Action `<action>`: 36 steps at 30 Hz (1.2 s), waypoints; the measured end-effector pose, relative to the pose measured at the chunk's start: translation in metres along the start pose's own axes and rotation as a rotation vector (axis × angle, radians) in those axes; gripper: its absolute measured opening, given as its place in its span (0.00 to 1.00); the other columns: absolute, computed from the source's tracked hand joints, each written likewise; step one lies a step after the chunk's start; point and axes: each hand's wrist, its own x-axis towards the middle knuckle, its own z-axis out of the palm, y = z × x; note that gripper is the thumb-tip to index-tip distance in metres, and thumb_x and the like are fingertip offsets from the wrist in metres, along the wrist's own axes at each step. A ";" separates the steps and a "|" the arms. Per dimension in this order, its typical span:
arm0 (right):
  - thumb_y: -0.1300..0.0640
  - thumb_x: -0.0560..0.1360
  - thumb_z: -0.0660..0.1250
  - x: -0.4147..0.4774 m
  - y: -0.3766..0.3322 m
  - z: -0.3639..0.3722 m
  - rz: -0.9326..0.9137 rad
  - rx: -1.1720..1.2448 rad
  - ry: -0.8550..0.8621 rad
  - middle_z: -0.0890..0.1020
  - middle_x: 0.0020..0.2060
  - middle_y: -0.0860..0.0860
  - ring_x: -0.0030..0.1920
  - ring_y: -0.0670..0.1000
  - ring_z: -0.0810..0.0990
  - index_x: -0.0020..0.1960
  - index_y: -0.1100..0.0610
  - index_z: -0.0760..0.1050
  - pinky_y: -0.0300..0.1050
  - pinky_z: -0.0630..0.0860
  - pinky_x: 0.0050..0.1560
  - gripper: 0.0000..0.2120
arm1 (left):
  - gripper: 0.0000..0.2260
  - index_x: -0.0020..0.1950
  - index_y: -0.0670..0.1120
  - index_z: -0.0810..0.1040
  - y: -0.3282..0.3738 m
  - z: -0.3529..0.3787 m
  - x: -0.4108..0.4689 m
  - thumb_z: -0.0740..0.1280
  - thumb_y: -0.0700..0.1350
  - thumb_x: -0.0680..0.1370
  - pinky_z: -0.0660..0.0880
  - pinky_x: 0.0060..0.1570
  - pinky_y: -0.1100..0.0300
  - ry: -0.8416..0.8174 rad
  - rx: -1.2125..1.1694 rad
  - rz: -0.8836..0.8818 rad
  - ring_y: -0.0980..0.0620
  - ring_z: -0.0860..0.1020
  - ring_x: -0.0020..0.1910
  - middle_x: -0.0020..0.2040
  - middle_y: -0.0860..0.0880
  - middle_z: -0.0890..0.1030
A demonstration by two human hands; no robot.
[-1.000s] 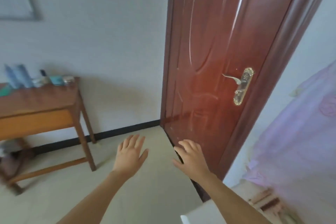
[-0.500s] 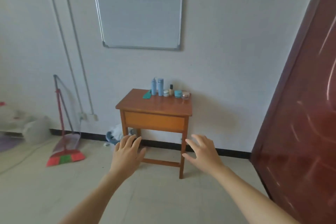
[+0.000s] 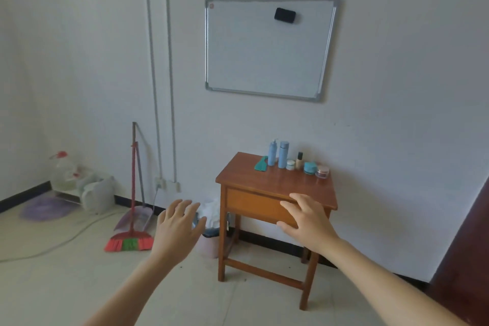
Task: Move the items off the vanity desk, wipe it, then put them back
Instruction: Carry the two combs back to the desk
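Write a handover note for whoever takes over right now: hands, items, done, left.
Left hand: open, holds nothing, raised over the floor left of the desk.
Right hand: open, holds nothing, raised in front of the vanity desk, on no item.
Items: all in a row at the back of the desk top, by the wall: teal flat piece, pump bottle, blue bottle, white jar, foundation bottle, teal jar, pink jar.
Done: nothing.
Left: clear the desk, wipe it, put everything back.

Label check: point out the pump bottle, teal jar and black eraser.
pump bottle (image 3: 272, 155): head view, its body.
teal jar (image 3: 309, 168): head view, its side.
black eraser (image 3: 285, 15): head view, its centre.
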 end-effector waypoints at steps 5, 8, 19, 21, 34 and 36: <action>0.41 0.77 0.56 0.070 0.019 0.023 -0.010 0.062 -0.030 0.63 0.71 0.53 0.72 0.53 0.60 0.70 0.52 0.64 0.49 0.60 0.68 0.26 | 0.21 0.72 0.50 0.60 -0.011 0.006 0.070 0.51 0.56 0.80 0.52 0.70 0.54 0.011 0.067 -0.029 0.51 0.54 0.73 0.72 0.52 0.61; 0.41 0.77 0.55 0.119 0.032 0.042 -0.004 0.103 -0.057 0.60 0.73 0.50 0.73 0.50 0.56 0.72 0.50 0.61 0.46 0.57 0.70 0.26 | 0.21 0.71 0.50 0.61 -0.019 0.018 0.113 0.52 0.55 0.80 0.53 0.70 0.53 0.031 0.057 -0.062 0.51 0.55 0.72 0.72 0.52 0.63; 0.44 0.79 0.54 0.233 0.043 0.153 -0.004 0.223 -0.237 0.61 0.72 0.49 0.72 0.49 0.58 0.71 0.51 0.61 0.45 0.58 0.69 0.23 | 0.20 0.70 0.50 0.64 -0.063 0.101 0.210 0.55 0.53 0.79 0.55 0.69 0.53 -0.052 -0.001 -0.230 0.51 0.58 0.70 0.70 0.51 0.66; 0.44 0.79 0.54 0.249 0.047 0.171 0.006 0.220 -0.263 0.62 0.71 0.50 0.71 0.49 0.58 0.71 0.51 0.61 0.45 0.59 0.69 0.23 | 0.20 0.70 0.50 0.64 -0.070 0.117 0.231 0.55 0.53 0.79 0.56 0.69 0.53 -0.072 -0.005 -0.239 0.50 0.58 0.71 0.70 0.51 0.65; 0.47 0.79 0.56 0.402 0.097 0.250 0.287 0.151 -0.227 0.69 0.66 0.51 0.66 0.52 0.65 0.69 0.52 0.64 0.47 0.68 0.61 0.21 | 0.20 0.70 0.49 0.64 -0.117 0.211 0.450 0.54 0.54 0.80 0.58 0.68 0.53 -0.140 -0.096 -0.049 0.49 0.59 0.70 0.70 0.50 0.66; 0.48 0.79 0.56 0.405 0.102 0.270 0.376 0.190 -0.273 0.68 0.66 0.50 0.67 0.51 0.65 0.70 0.52 0.64 0.46 0.66 0.63 0.21 | 0.20 0.70 0.49 0.64 -0.119 0.232 0.470 0.54 0.54 0.80 0.58 0.68 0.53 -0.187 -0.099 -0.015 0.50 0.59 0.70 0.70 0.51 0.66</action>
